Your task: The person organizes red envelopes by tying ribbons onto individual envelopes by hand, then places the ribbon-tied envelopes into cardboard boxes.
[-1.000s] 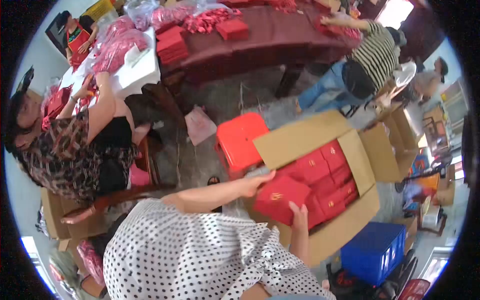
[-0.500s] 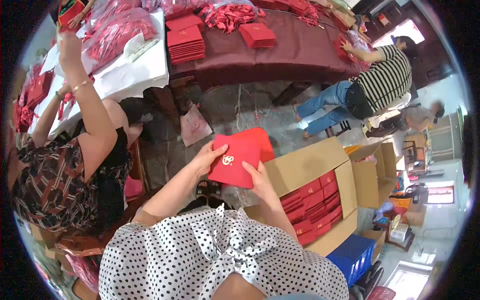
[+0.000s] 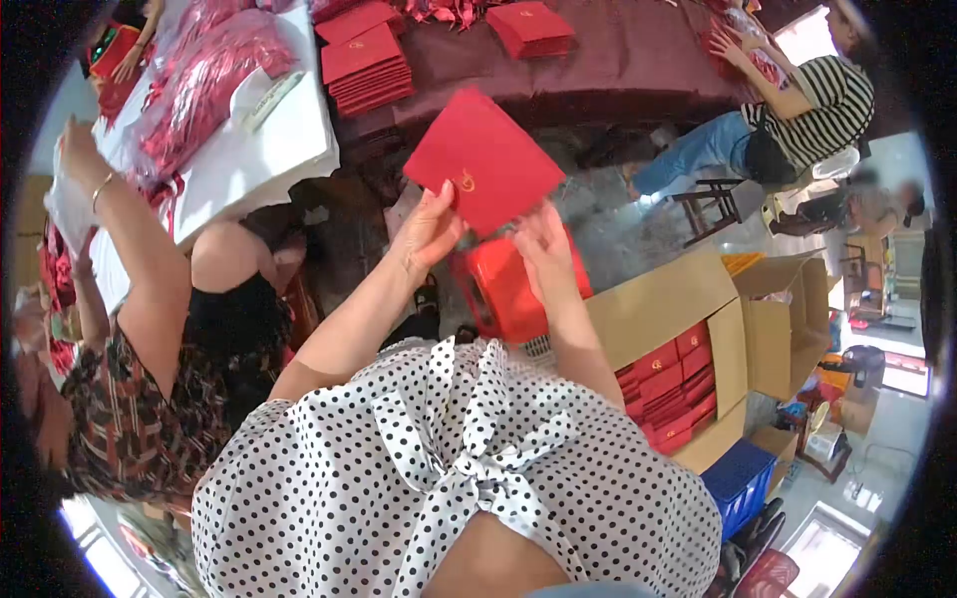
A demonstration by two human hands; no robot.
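Note:
A flat red packet with a small gold emblem [image 3: 488, 149] is held up and tilted in front of me. My left hand [image 3: 431, 231] grips its lower left corner, thumb on the front face. My right hand [image 3: 543, 244] is just below the packet's right lower edge, blurred, and whether it touches the packet is unclear. Beneath the hands is a bright red stool or bin [image 3: 498, 289]. To the right, an open cardboard box [image 3: 658, 299] holds several rows of red packets [image 3: 668, 384] with gold emblems.
Stacked red packets [image 3: 367, 70] and a smaller pile [image 3: 530, 28] lie on the dark red tablecloth [image 3: 618, 70]. At left, a person [image 3: 150, 269] sits by a white table [image 3: 299, 130] with plastic-wrapped bundles. A striped-shirt person [image 3: 822, 110] works at right. A blue crate [image 3: 740, 483] stands lower right.
The packet has risen and turned, with my left hand still on it. My right hand has shifted from its right edge to below it. The view has shifted, and more of the red stool or bin shows.

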